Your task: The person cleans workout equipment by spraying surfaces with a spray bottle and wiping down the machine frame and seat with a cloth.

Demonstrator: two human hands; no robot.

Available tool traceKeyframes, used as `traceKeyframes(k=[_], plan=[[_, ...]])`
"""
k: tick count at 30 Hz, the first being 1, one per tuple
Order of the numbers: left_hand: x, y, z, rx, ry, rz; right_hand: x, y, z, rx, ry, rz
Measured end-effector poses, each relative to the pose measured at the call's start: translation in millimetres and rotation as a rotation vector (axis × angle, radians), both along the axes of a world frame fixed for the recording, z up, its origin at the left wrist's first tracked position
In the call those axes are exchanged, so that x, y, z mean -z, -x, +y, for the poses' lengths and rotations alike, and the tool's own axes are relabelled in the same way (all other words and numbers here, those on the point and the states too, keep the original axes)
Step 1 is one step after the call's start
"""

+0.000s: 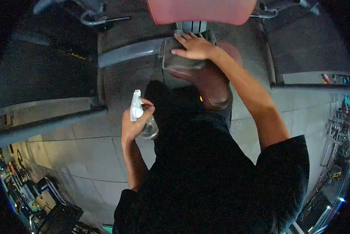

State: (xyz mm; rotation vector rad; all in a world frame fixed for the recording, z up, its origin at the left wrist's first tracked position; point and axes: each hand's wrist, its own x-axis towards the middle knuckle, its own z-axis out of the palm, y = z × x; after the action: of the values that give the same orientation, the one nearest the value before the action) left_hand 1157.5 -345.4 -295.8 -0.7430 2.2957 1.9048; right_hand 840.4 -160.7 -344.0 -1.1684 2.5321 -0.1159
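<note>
My left hand (134, 121) is wrapped round a clear spray bottle (150, 130) with a white trigger head, held upright-ish at the left of my body. Flat on a grey cloth (181, 61) lies my right hand (194, 47), its fingers spread and slightly blurred. Under and beside the cloth is a maroon padded seat (216, 91), partly covered by the cloth and my forearm. What lies directly beneath the cloth is hidden.
A red pad (202, 11) stands just beyond my right hand, on a light metal post. A curved grey bar (130, 53) runs left from the seat. Metal frame bars (52, 126) flank both sides. Gym equipment (46, 199) lines the lower left.
</note>
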Motion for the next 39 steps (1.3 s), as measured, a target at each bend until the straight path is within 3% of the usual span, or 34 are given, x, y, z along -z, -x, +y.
traceKeyframes(k=[5,8,15,18,19,21,24,26,31,37,39], plan=[[16,2,-6,0.01,-0.054,0.088,-71,-104,70,-0.058,-0.028,0.041],[11,1,-6,0.033,0.005,0.12,-72,-109,77,-0.085,-0.026,0.045],[-15,4,6,0.068,0.215,0.066,-14,-44,-54,-0.146,-0.165,0.026],[-22,7,15,0.092,0.175,0.081,-20,-20,-94,-0.338,-0.438,-0.314],[-17,6,15,0.068,0.097,0.103,-17,-20,-91,-0.31,-0.436,-0.315],[-4,6,13,0.06,0.006,0.125,-8,-27,-80,-0.26,-0.323,-0.075],[13,2,7,0.003,-0.113,0.122,2,-40,-20,-0.227,0.094,0.003],[23,3,-1,0.05,-0.055,0.104,-16,-61,31,-0.227,0.148,0.09],[34,16,-12,0.101,-0.031,0.069,-57,-111,100,0.019,0.271,-0.007],[4,16,-5,0.144,0.002,0.115,-13,-60,59,-0.022,0.258,0.136],[-5,13,6,0.12,0.026,0.15,-13,-29,34,0.084,0.07,-0.053]])
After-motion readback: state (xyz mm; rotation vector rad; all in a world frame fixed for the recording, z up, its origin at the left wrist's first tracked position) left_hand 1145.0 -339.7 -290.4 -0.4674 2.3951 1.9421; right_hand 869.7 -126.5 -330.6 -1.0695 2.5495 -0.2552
